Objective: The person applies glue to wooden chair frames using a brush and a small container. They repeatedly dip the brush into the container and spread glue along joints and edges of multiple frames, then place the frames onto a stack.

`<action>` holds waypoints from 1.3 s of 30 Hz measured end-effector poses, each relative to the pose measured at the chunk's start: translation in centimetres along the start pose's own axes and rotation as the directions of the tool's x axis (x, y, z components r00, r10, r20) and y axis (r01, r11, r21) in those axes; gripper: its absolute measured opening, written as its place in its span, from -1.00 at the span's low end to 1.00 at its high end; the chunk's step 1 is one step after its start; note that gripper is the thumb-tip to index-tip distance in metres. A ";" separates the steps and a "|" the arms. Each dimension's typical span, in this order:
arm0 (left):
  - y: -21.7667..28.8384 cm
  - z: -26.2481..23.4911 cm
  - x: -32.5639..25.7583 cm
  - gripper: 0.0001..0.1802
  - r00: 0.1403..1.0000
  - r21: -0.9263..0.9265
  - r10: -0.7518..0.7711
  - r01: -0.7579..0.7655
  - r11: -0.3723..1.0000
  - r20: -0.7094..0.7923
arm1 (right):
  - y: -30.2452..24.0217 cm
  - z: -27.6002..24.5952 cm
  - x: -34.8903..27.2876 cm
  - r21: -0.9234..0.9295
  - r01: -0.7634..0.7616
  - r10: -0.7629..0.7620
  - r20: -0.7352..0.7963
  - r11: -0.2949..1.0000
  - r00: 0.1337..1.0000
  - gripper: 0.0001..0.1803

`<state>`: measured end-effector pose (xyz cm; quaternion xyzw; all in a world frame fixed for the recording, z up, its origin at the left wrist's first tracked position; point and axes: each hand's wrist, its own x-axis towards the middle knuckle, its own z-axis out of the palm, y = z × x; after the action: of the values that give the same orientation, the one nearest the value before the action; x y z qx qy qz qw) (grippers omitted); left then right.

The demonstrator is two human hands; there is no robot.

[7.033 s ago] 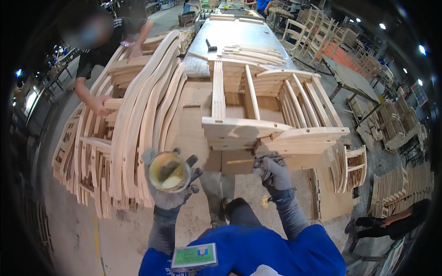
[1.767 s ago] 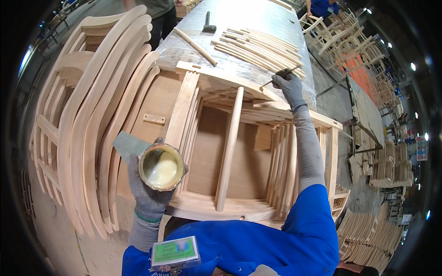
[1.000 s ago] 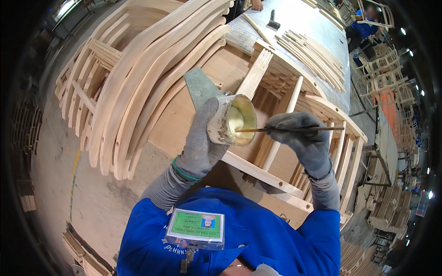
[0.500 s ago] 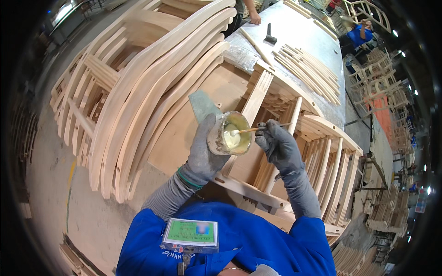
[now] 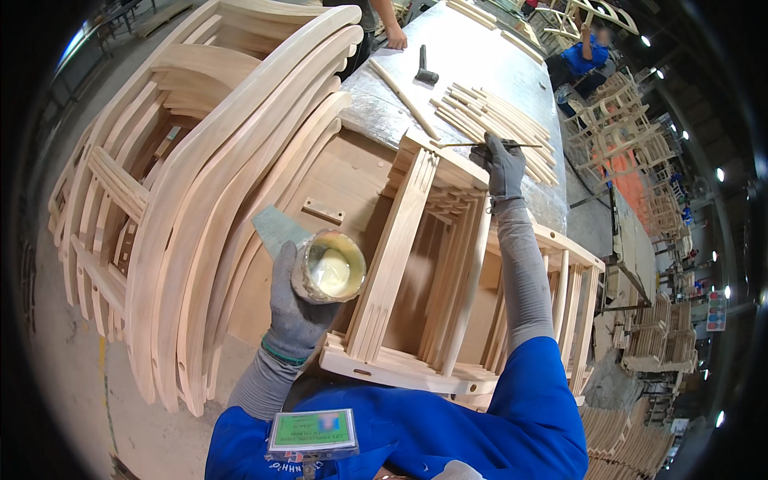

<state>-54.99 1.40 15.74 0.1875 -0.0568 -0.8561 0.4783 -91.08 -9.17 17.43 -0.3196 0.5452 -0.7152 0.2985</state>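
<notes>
My left hand (image 5: 294, 320), in a grey glove, is closed around a stained cup (image 5: 301, 276) of creamy white paste (image 5: 331, 272). A flat grey-green piece (image 5: 276, 228) juts out beside the cup; whether my fingers also hold it is hidden. Farther off and to the right, my gloved right hand (image 5: 504, 166) pinches a thin stick (image 5: 528, 146). Its tip points left, close to the far end of a pale wooden frame (image 5: 392, 248). I cannot tell whether the tip touches the wood.
Stacked curved wooden frames (image 5: 240, 168) rise on the left. A metal-topped table (image 5: 376, 96) carries a hammer (image 5: 425, 68) and several wooden rods (image 5: 496, 120). Another person's hand (image 5: 396, 37) rests at its far edge. More slatted frames (image 5: 576, 280) stand at right.
My right hand has lifted the stick out of the cup and reached forward to the frame's far end. The cup in my left hand now sits lower and farther left in view.
</notes>
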 end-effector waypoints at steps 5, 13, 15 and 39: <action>0.8 -1.0 0.2 -0.43 0.999 0.000 0.020 -0.020 1.000 -0.048 | 1.3 1.1 1.4 -0.033 -0.017 0.016 -0.026 0.999 1.000 -0.76; 1.0 -1.1 0.5 -0.43 0.999 -0.013 0.008 -0.008 1.000 -0.041 | 1.8 2.1 2.4 -0.156 0.005 0.001 0.037 0.988 0.999 -0.75; 1.0 -1.3 0.7 -0.43 0.999 -0.011 0.021 -0.021 1.000 -0.032 | 1.8 2.8 2.7 -0.329 0.037 -0.014 0.073 0.944 0.997 -0.73; 1.4 -0.4 0.1 -0.40 0.992 0.044 0.117 -0.119 0.992 0.048 | -0.7 0.9 1.1 -0.313 0.068 -0.033 0.116 0.947 0.993 -0.77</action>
<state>-53.77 0.61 15.68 0.1755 -0.0986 -0.8286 0.5223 -91.08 -10.42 18.49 -0.4157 0.6274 -0.6073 0.2543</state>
